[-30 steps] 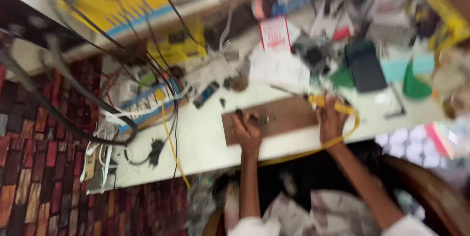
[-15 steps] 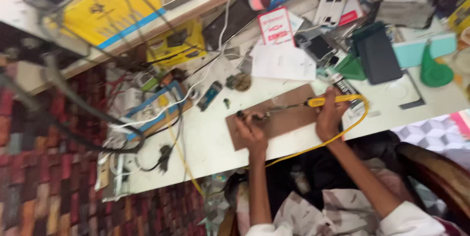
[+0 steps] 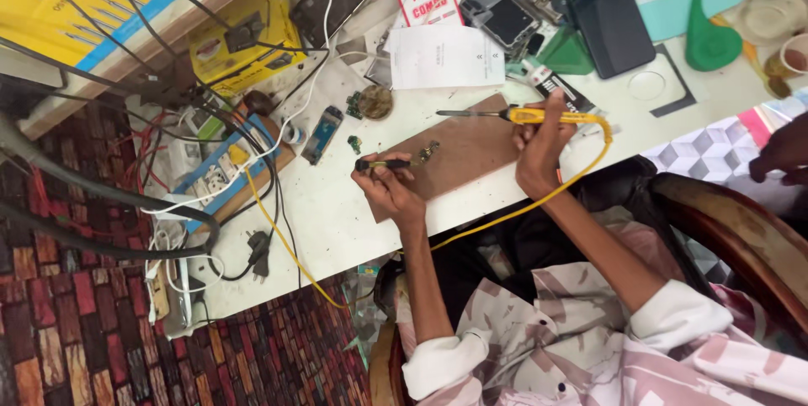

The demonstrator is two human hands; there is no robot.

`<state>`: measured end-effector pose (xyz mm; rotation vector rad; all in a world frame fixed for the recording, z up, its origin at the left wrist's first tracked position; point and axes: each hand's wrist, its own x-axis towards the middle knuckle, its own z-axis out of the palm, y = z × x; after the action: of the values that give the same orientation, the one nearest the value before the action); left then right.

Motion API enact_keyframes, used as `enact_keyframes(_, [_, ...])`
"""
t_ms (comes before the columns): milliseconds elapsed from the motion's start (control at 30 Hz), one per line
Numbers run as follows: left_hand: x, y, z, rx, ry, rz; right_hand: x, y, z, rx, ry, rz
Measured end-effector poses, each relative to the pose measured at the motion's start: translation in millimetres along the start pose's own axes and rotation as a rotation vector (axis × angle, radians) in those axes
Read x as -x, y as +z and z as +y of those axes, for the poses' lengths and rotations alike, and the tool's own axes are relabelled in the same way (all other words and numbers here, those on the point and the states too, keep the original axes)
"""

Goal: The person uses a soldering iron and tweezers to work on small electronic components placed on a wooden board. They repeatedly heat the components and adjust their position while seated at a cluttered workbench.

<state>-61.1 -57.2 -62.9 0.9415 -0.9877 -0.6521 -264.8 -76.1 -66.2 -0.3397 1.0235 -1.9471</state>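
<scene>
Our right hand is gripping a yellow soldering iron above the brown board on the table; our left hand is pinching dark tweezers beside a small part.

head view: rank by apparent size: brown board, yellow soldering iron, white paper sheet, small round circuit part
1. brown board
2. white paper sheet, clearly smaller than the board
3. yellow soldering iron, long but thin
4. small round circuit part

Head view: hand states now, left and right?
Left hand: closed on a thin black-handled tool.
Right hand: closed on a yellow-handled soldering iron.
</scene>
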Motion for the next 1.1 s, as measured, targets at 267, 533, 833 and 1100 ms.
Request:
enact_keyframes(267, [-2.3, -0.4, 0.7, 0.008, 0.013, 0.012, 2.0, 17.7, -6.3, 0.157, -0.084, -0.057])
enact_keyframes(533, [1.0, 29.8, 79.3, 0.194, -0.068, 0.041, 15.2, 10.5, -10.4, 0.132, -0.085, -0.069])
enact_keyframes(833, [20.7, 64.3, 227.0, 0.871, -0.252, 0.112, 7.6, 19.6, -12.8, 0.069, -0.053, -0.085])
enact_keyframes(1100, [7.8, 38.7, 126.1, 0.059, 0.083, 0.090, 12.8, 25.7, -23.2, 0.081, -0.065, -0.085])
